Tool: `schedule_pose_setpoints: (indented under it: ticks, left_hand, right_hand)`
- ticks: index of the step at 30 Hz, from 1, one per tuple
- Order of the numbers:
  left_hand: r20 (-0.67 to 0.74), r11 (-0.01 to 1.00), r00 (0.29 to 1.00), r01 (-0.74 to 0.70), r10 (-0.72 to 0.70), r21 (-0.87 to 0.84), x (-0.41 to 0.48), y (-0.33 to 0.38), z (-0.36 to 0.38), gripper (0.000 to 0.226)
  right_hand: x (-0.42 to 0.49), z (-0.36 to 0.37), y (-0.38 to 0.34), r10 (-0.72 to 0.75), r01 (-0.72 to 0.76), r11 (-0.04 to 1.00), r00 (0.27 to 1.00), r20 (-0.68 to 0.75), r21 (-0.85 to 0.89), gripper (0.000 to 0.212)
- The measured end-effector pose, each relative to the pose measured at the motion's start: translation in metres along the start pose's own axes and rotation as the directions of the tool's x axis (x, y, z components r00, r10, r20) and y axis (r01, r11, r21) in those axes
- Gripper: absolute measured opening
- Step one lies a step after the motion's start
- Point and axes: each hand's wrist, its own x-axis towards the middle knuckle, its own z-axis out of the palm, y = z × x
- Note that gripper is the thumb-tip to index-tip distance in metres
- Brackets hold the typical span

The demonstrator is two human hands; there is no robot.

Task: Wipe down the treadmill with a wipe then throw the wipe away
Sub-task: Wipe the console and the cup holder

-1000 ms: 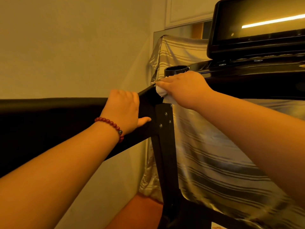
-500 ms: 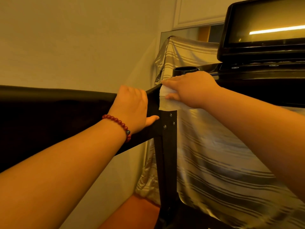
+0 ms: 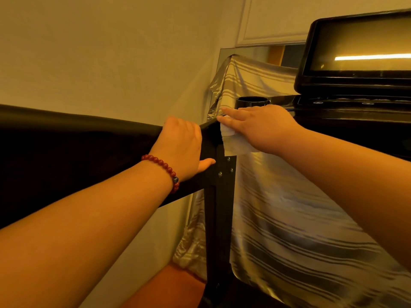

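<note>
The right hand (image 3: pixel 262 127), fingers straight, pressed the wipe (image 3: pixel 233 145) onto the handrail's (image 3: pixel 89 134) front end. The wipe had unfolded and hung lower than before. The left hand (image 3: pixel 181 147) gripped the handrail, and wiping looked unfinished.

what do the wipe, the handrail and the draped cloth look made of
Wipe: thin white sheet, paper-like or nonwoven; it hangs limp and looks slightly see-through.
Handrail: matte black, perhaps padded or coated metal; it shows only a soft, dull sheen.
Draped cloth: satin-like striped fabric; glossy highlights run along its soft folds.

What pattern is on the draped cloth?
The cloth is shiny silver with darker stripes, best seen in the head view.
</note>
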Motion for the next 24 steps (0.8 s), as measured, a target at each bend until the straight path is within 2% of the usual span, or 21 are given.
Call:
schedule_pose_setpoints:
  ticks: [5,13,24]
  left_hand:
    - [0.009,1.0,1.0,-0.003,0.003,-0.006,0.0,-0.002,-0.001,0.071]
    - [0.007,1.0,1.0,-0.008,0.008,0.006,-0.002,-0.002,-0.002,0.071]
    - [-0.005,1.0,1.0,-0.009,0.009,0.0,-0.002,-0.001,-0.001,0.073]
  right_hand:
    - [-0.001,-0.007,0.005,-0.01,0.011,0.998,1.0,-0.004,0.057,0.057]
    - [0.001,-0.012,0.006,-0.054,0.05,0.996,0.997,0.057,0.069,0.06]
    - [-0.006,-0.009,0.013,-0.066,0.064,0.997,0.997,0.039,0.051,0.058]
